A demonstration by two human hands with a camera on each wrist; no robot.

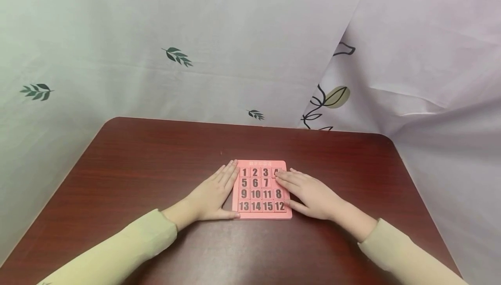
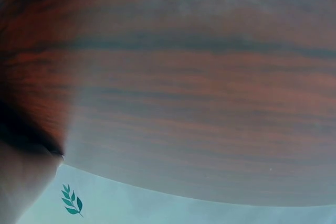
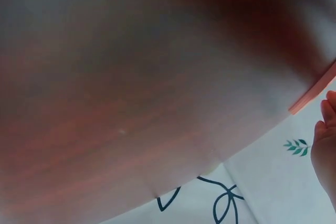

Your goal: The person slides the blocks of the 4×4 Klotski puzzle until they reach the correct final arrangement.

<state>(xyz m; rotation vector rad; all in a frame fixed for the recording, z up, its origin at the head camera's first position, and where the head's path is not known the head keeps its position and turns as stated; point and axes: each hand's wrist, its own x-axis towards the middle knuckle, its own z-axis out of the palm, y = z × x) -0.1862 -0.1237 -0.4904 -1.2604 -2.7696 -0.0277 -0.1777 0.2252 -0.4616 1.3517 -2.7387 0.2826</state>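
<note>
A pink number slide puzzle (image 1: 262,216) lies flat on the table, its tiles in four rows. Tile 4 (image 1: 275,172) at the top right is partly covered by fingertips of my right hand (image 1: 313,193), whose thumb touches the board's right edge near tile 12 (image 1: 279,206). The cell right of tile 7 (image 1: 266,182) shows no tile, though fingers partly hide it. Along the board's left side my left hand (image 1: 211,193) rests with straight fingers, thumb at the lower left corner. In the right wrist view the pink board's edge (image 3: 315,90) shows beside part of a hand.
The dark red-brown wooden table (image 1: 164,159) has rounded far corners. Behind it hangs a pale curtain (image 1: 219,37) with leaf prints, and another fabric (image 1: 430,80) hangs at the right. Both forearms reach in from the near side in light sleeves (image 1: 129,241).
</note>
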